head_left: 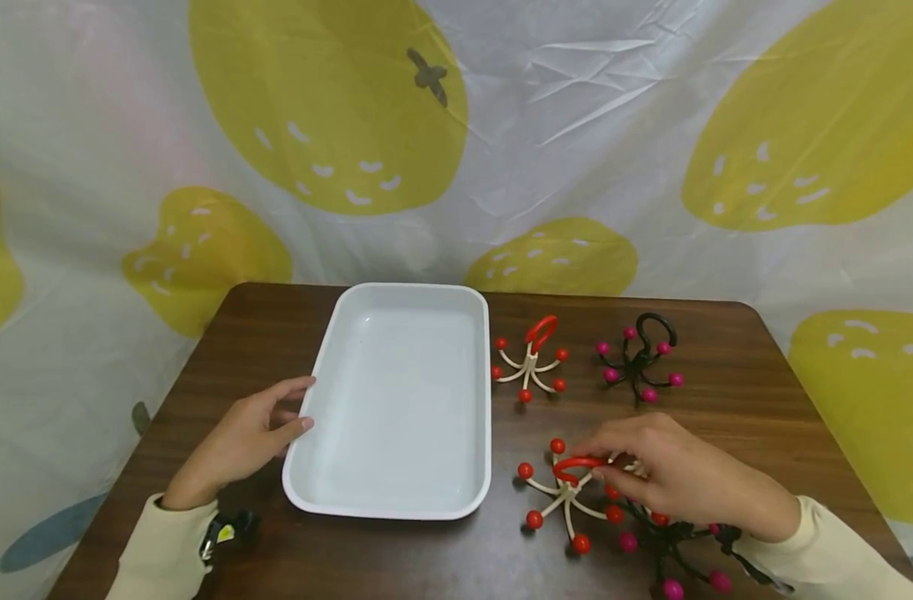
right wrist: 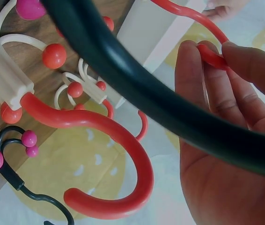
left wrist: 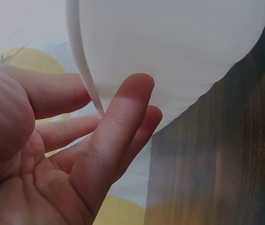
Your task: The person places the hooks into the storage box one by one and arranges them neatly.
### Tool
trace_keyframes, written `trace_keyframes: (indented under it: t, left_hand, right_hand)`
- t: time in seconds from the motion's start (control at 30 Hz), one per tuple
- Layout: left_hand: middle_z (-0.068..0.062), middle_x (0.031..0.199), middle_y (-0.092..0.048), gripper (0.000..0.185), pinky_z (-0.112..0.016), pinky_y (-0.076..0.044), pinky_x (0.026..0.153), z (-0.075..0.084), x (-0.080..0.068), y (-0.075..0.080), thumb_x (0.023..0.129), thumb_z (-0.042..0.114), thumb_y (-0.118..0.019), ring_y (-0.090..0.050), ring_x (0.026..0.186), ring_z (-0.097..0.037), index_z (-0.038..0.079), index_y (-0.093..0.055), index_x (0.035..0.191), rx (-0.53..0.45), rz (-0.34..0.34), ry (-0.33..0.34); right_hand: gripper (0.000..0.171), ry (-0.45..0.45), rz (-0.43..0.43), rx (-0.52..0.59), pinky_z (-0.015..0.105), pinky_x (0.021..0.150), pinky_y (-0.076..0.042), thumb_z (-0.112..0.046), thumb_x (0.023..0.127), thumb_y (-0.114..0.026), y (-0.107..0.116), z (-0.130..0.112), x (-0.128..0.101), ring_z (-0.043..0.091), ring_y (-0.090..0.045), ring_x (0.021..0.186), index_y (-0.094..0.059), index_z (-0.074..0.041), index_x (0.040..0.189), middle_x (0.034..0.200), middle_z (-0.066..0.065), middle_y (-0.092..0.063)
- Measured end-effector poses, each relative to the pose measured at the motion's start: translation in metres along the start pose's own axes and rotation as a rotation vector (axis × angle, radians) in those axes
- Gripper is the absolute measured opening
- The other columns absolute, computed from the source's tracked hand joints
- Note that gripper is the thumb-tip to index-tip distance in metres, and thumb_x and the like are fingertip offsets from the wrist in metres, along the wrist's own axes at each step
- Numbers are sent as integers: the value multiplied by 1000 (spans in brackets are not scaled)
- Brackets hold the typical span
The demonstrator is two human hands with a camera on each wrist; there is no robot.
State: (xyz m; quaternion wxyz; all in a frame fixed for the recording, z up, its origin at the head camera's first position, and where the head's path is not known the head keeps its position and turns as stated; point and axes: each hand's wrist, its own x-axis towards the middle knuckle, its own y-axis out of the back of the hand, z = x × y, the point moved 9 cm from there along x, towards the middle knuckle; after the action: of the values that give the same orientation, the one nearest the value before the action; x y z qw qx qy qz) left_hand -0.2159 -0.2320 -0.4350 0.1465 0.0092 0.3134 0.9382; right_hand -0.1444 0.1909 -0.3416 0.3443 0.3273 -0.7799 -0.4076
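Observation:
At the left long side of a white tray, my left hand holds the rim, thumb and index finger at its edge and other fingers under the wall. My right hand pinches the red hook of a white multi-arm hanger tipped with red balls. Partly hidden beneath that hand lies a second white hanger, its red hook large in the right wrist view. A black hanger with pink balls sits under the right wrist; a thick black curve crosses that wrist view.
Behind the tray's right side stands another white hanger with a red hook. Farther right is a black hanger with pink balls. Everything rests on a dark wooden table, with a fruit-patterned curtain behind.

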Motion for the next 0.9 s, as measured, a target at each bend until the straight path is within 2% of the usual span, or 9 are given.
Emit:
trace_keyframes:
  t: [0.4, 0.67, 0.9]
  left_hand:
    - [-30, 145, -58, 61, -31, -66, 70, -4, 1, -1, 102, 11, -70, -72, 116, -40, 2, -45, 157, -17, -1, 26]
    - [-29, 147, -57, 62, -32, -66, 70, -5, 1, -2, 102, 13, -71, -72, 117, -39, 4, -45, 158, -17, -4, 53]
    - [-29, 146, -57, 62, -32, -66, 69, -5, 1, -2, 102, 11, -70, -72, 117, -40, 3, -45, 158, -26, -5, 48]
  right_hand:
    - [41, -21, 4, 38, 9, 66, -56, 4, 90, -78, 5, -2, -1, -7, -63, 80, -75, -18, 124, 102, -14, -75]
    - [41, 7, 29, 23, 7, 62, -50, 3, 89, -80, 17, -9, 5, -8, -60, 75, -75, -18, 124, 101, -15, -75]
    - [42, 59, 44, 9, 8, 63, -48, 3, 88, -80, 29, -18, 15, -9, -60, 76, -75, -18, 125, 102, -16, -75]
